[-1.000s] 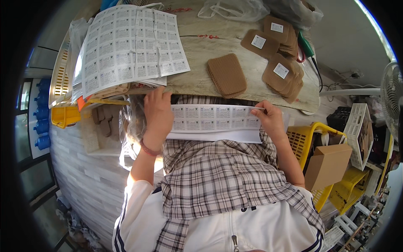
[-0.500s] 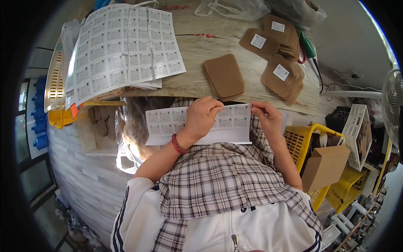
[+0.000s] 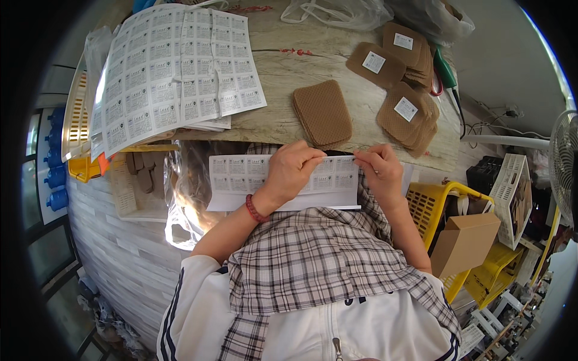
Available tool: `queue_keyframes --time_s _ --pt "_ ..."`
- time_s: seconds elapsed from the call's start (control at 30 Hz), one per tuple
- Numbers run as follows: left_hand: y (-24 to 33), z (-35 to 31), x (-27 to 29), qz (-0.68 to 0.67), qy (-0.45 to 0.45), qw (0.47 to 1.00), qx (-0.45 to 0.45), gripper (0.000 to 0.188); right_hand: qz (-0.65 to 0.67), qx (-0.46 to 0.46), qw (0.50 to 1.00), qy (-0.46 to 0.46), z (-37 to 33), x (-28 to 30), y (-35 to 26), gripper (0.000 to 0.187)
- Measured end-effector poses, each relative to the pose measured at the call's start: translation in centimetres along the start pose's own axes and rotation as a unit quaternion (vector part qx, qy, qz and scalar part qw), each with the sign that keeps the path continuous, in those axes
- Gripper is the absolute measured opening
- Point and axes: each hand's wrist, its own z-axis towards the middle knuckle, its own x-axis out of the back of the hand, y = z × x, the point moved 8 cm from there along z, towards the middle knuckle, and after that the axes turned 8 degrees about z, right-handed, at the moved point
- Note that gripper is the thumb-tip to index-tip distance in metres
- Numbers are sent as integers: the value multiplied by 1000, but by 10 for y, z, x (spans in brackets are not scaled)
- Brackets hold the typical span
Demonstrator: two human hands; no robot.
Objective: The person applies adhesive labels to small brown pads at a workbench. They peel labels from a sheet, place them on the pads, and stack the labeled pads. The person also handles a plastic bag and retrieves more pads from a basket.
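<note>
Label sheet (image 3: 238, 174) first: it's spread out over the lap, just in front of the table edge, two rows of small printed labels along the top and a blank white strip below.

Both hands are on it. Left hand (image 3: 294, 170) lies across the middle, fingers curled in, thumb and forefinger pinched closed at the upper edge. Right hand (image 3: 383, 171) has its thumb and fingertips closed on the top right corner, so the two pinches sit near each other. Can't tell if a label is actually lifted between them, too small to see.

My read on the step: fine fingertip work at that corner. Next move calls for a light, steady pull with one hand while the other keeps the sheet flat, imo. Pull too hard and the paper could crease or rip.

Further out, plaid apron (image 3: 313, 259) below the sheet. On the table (image 3: 277, 81), a pile of brown pads (image 3: 323, 111) near the edge, no sticker showing on its top one. More brown stacks (image 3: 391, 123) to the right, white stickers on the top pieces. Big printed sheets (image 3: 150, 78) lie at the left, and a yellow basket (image 3: 423, 204) stands off to the right.
</note>
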Motion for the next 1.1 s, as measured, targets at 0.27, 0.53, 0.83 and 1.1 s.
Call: queue_keyframes --time_s 0.27,0.53,0.83,1.1 --pt "-7 2 -6 -15 -25 999 27 10 -101 135 985 24 -9 -2 -13 26" --pt "-13 3 -13 -30 -44 997 50 11 -172 209 962 33 -19 -7 -17 33" --pt "-19 2 -18 -37 -65 994 75 12 -160 228 959 50 -25 -8 -20 28" --pt "-21 3 -17 -51 -63 992 94 13 -59 99 990 78 -21 -10 2 26"
